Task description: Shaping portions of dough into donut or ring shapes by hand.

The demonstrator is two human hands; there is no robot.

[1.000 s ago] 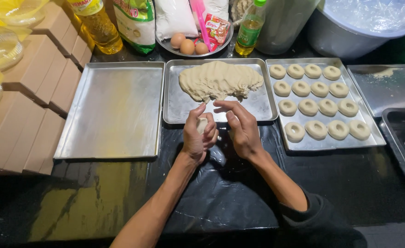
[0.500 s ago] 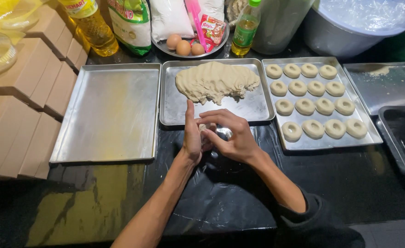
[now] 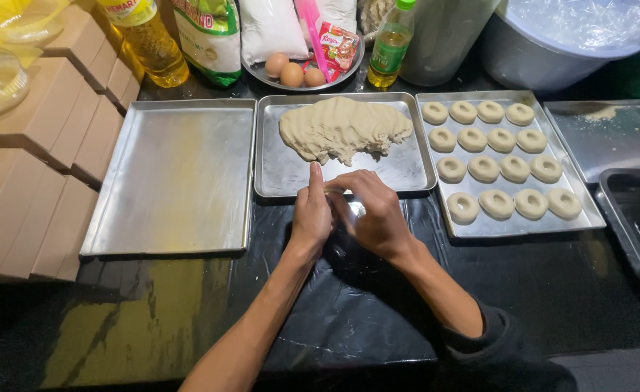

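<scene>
Centrally, dough mass (image 3: 345, 129) on middle tray (image 3: 276, 174), ring-shaped pieces (image 3: 500, 156) filling right tray (image 3: 581, 210) (thirteen), both hands' fingers (image 3: 363, 181) cupped together, contents hidden

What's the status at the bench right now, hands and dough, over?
Left hand and right hand cupped together over black sheet; contents hidden. Dough mass on middle tray. Ring tray to the right. Nothing in the way.

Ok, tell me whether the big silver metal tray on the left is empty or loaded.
Empty. The large rectangular silver metal tray shows only bare metal, while the silver tray of ring-shaped dough pieces on the right holds rows of rings.
</scene>
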